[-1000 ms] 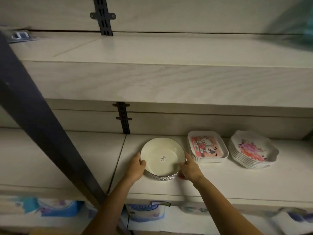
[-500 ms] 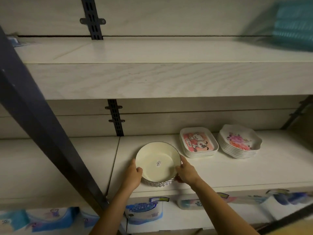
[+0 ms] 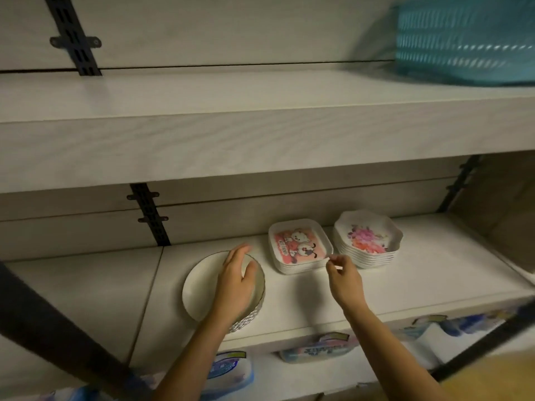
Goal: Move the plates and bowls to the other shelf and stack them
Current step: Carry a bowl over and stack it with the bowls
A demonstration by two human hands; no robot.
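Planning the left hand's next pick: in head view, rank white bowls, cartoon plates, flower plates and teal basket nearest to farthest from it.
1. White bowls: under the left hand, leftmost.
2. Cartoon plates: middle stack.
3. Flower plates: rightmost stack.
4. Teal basket: upper shelf, right.

Glossy bowl, matt wood-grain shelf
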